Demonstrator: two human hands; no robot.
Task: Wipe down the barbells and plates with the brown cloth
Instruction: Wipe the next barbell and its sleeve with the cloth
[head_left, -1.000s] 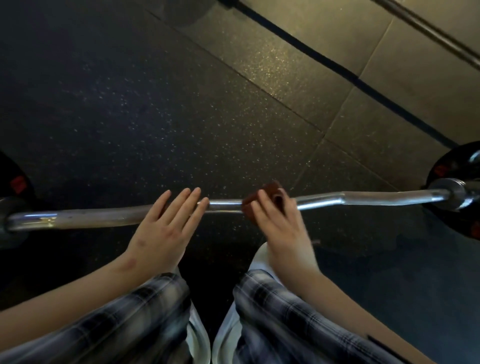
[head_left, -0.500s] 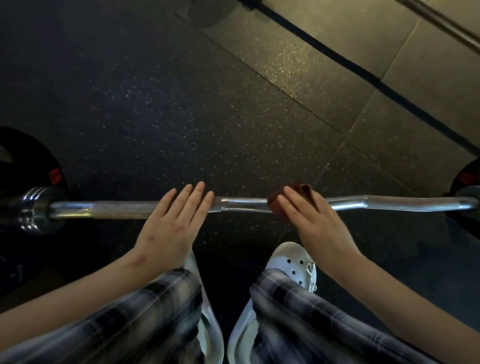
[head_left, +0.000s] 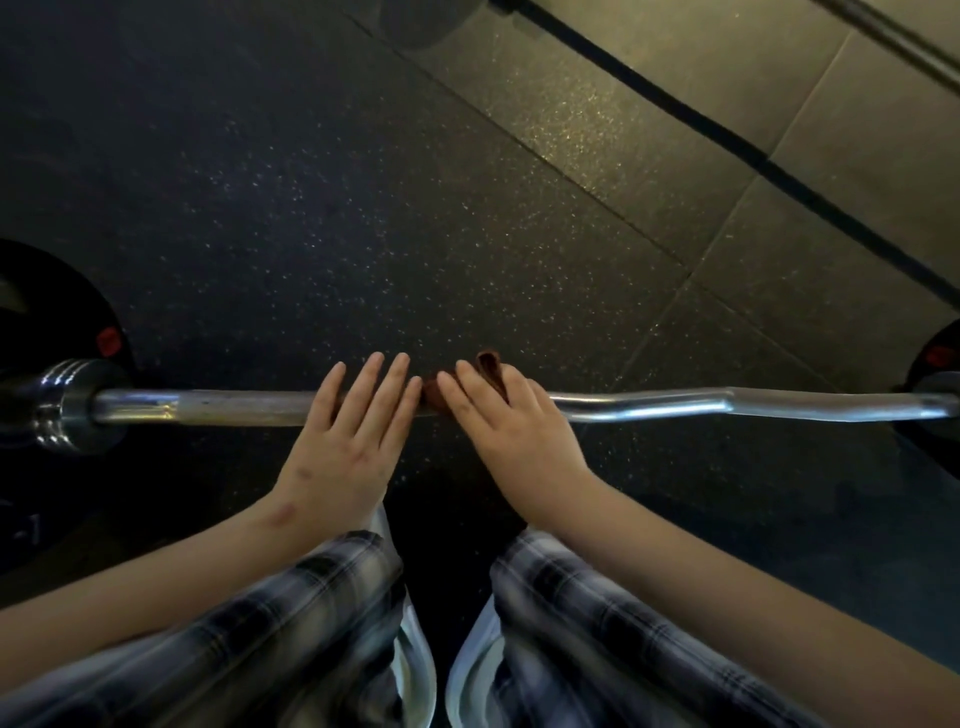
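Note:
A chrome curl barbell lies across the dark rubber floor in front of my knees, with a ribbed collar at its left end. Black plates with red marks sit at both ends, the left plate and the right plate. My right hand presses the brown cloth around the bar's middle; most of the cloth is hidden under the fingers. My left hand rests flat on the bar just left of it, fingers straight and together, almost touching the right hand.
My plaid trouser legs and white shoes fill the bottom of the view. Another bar lies at the top right, and a dark seam crosses the lighter floor tiles beyond.
My right hand has slid the cloth leftward along the bar until it meets the left hand. The view has shifted, so the left collar and plate show more and the right plate less.

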